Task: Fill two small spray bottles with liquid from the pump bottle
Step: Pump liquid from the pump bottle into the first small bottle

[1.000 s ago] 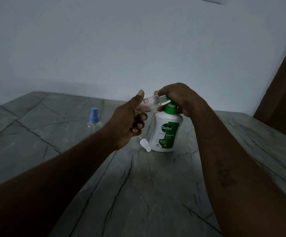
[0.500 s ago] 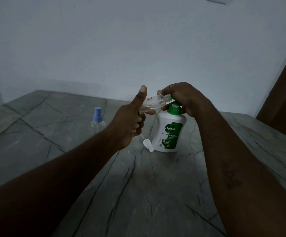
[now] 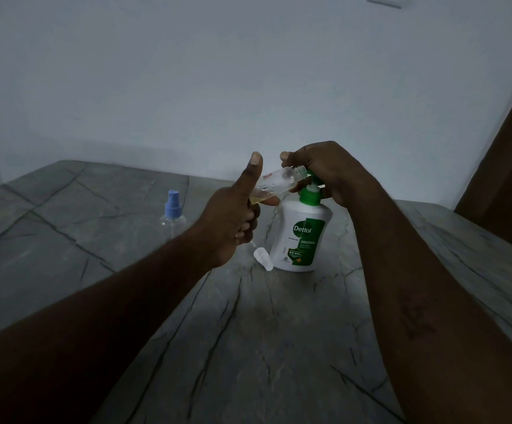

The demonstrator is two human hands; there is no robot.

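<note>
A grey veined worktop (image 3: 279,347) runs up to a pale wall (image 3: 248,71). Near its middle the white pump bottle (image 3: 302,237) stands upright, label toward the camera. The right hand (image 3: 325,169) arches over it from the right, its grip curled down round the pump head and hiding most of it; only the white nozzle tip shows at the left. The left hand (image 3: 230,221) is just left of the pump bottle, thumb straight up, its grip clamped on the base end of the small clear bottle (image 3: 279,180). That bottle hangs uncapped between the two hands, above the pump bottle's left shoulder. Its neck lies right at the right hand's thumb and fingertips, which may be pinching it, though the dim light leaves that unsure. Well to the left, beyond the left forearm, a second spray bottle (image 3: 172,215) stands upright with its blue cap on. A white spray cap (image 3: 263,258) lies on its side on the worktop, just beside the pump bottle's foot, under the left hand. The small clear bottle's long axis is near level but tilted: threaded mouth up and right toward the nozzle, base down and left, a little yellowish liquid pooled at the low end
</note>
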